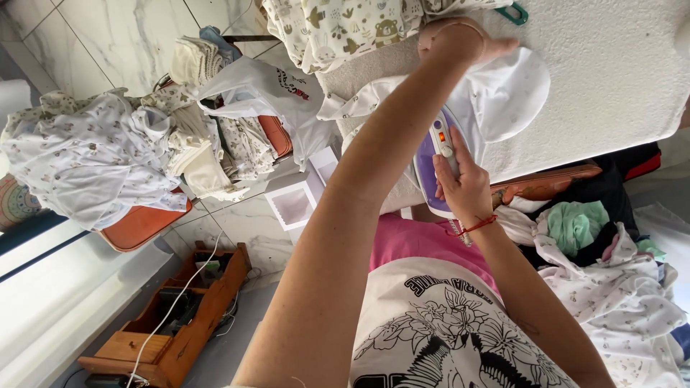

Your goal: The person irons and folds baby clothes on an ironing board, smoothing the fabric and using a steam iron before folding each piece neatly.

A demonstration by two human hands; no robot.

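The person stands at a white padded ironing surface [618, 79] and works on a small white garment [503, 97] spread flat on it. The right hand [463, 187] is wrapped around the handle of a purple and white steam iron [435, 162], fingers curled closed on the grip and the thumb lying along the top near the iron's small orange light; a red cord bracelet [474, 227] sits on that wrist. The iron rests on the near part of the white garment, just beside the edge of the surface closest to the person's body. The left hand [460, 39] reaches across farther out, palm down and fingers held together, flat on the far part of the same garment, with a thin band round the wrist; the left forearm crosses over the iron's front in this view, so the soleplate is hidden. Beyond the left hand lies a cream cloth printed with bears and leaves [338, 29], touching the top edge of the surface, and a teal hanger hook [514, 13] shows just beside it. To the left, well apart from the hands, a heap of pale printed baby clothes [93, 154] rests on an orange-seated chair [140, 226]. A wooden box [180, 316] with cables stands on the floor below. To the right of the person lies another pile of clothes with a mint green piece [575, 223] on top.
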